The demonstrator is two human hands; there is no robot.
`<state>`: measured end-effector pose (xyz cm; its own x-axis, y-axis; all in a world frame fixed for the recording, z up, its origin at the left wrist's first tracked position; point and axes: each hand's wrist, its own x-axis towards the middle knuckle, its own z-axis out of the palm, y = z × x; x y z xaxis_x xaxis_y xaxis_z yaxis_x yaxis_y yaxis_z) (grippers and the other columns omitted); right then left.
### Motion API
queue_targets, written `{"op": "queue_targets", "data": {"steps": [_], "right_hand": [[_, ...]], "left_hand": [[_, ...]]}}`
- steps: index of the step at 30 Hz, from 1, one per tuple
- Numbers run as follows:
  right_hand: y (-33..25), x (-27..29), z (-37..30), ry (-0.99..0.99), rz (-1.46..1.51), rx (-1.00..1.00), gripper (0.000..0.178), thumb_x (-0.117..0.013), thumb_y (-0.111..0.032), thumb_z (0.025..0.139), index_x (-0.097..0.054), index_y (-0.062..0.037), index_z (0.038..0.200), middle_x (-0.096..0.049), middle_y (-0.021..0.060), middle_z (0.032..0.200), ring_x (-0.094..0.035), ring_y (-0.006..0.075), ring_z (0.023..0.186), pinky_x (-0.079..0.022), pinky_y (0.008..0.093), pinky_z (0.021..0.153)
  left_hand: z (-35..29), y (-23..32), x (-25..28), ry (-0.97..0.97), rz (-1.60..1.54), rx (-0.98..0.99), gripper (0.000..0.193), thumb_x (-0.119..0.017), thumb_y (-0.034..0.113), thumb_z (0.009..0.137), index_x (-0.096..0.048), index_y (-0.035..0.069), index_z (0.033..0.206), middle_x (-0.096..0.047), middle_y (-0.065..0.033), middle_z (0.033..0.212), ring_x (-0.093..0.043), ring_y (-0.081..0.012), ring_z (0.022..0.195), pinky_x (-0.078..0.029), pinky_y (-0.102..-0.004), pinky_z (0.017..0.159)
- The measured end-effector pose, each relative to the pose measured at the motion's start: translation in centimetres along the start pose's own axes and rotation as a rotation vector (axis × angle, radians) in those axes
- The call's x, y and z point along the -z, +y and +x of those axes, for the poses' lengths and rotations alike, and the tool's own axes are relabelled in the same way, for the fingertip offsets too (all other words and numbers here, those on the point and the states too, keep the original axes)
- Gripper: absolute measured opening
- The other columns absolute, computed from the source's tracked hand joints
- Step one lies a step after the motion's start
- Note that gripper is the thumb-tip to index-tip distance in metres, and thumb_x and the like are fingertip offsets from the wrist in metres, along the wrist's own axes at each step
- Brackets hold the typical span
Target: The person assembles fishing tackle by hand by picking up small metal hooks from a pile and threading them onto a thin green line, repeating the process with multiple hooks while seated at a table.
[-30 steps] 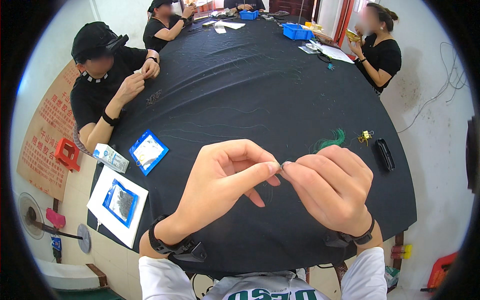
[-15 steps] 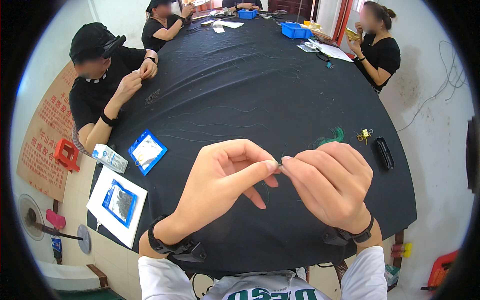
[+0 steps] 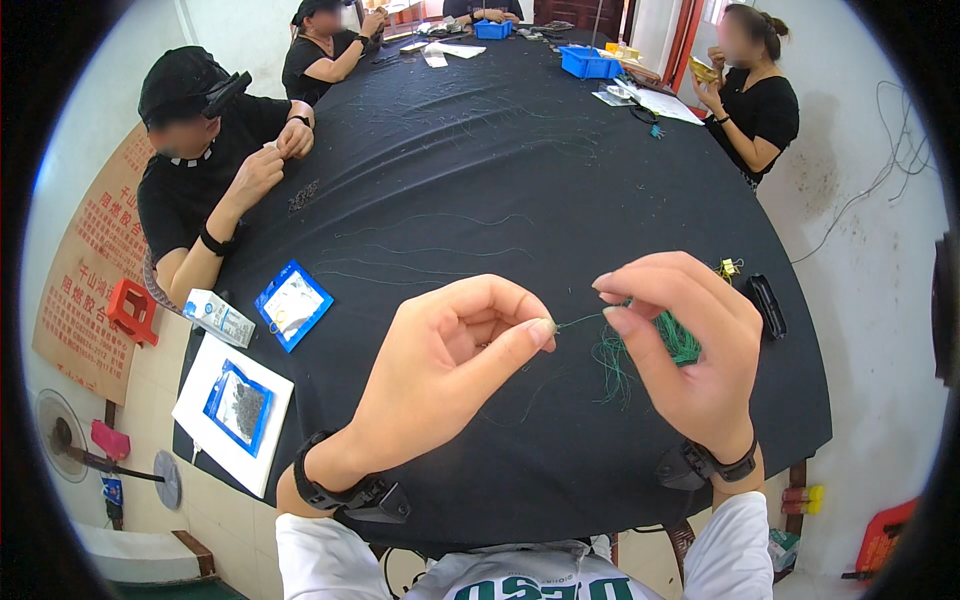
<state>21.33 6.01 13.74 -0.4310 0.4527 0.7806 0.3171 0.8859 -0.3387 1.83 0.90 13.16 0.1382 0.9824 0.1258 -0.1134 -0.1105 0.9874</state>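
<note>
My left hand (image 3: 435,375) pinches a thin green thread (image 3: 580,321) between thumb and forefinger. From that pinch the thread runs nearly straight to the fingertips of my right hand (image 3: 705,345), which hold it by the thumb, the other fingers loosely curled. A bundle of green threads (image 3: 682,342) lies on the table behind my right hand, partly covered by it. Loose strands spread out between my two hands. Whether anything tiny sits in the left pinch cannot be made out.
Single green threads (image 3: 430,250) lie on the black cloth (image 3: 560,450). At left are blue-edged packets (image 3: 293,305), a small white box (image 3: 218,318) and a white board (image 3: 270,455); at right, a yellow clip (image 3: 729,268) and black case (image 3: 766,306). Co-workers sit around the table.
My right hand has moved right, away from the left, its fingers less tightly closed. A stretch of green thread now shows between them. My left hand has stayed nearly in place.
</note>
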Motion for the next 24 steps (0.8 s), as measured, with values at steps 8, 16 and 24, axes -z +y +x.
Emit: {"op": "queue_targets", "data": {"steps": [8,16,24], "right_hand": [[0.4,1.0,0.3,-0.413,0.681,-0.573,0.015,-0.066,-0.009,0.083,-0.065,-0.0020,0.096,-0.067,0.0058,0.089,-0.059,0.0073,0.065,-0.046,0.0188,0.053],[1.0,0.8,0.1,-0.431,0.837,-0.666,0.013,-0.064,-0.013,0.086,-0.065,-0.0011,0.092,-0.066,0.0046,0.076,-0.059,0.0059,0.062,-0.045,0.0164,0.053],[0.5,0.0,0.0,-0.432,0.869,-0.714,0.014,-0.064,-0.014,0.087,-0.066,-0.0007,0.093,-0.064,0.0031,0.074,-0.060,0.0061,0.065,-0.045,0.0175,0.054]], "left_hand": [[-0.8,-0.4,-0.1,0.041,0.125,-0.221,0.008,-0.060,-0.001,0.085,-0.060,-0.004,0.093,-0.061,-0.0048,0.083,-0.051,-0.0024,0.066,-0.038,-0.0154,0.056],[-0.8,-0.4,-0.4,0.125,0.297,-0.435,0.010,-0.065,-0.006,0.078,-0.063,-0.001,0.086,-0.060,-0.0002,0.077,-0.039,0.0019,0.051,-0.027,-0.0148,0.044],[-0.6,-0.5,-0.4,0.143,0.349,-0.571,0.011,-0.065,-0.007,0.075,-0.063,-0.001,0.084,-0.061,-0.0019,0.080,-0.041,0.0007,0.050,-0.029,-0.0154,0.044]]}}
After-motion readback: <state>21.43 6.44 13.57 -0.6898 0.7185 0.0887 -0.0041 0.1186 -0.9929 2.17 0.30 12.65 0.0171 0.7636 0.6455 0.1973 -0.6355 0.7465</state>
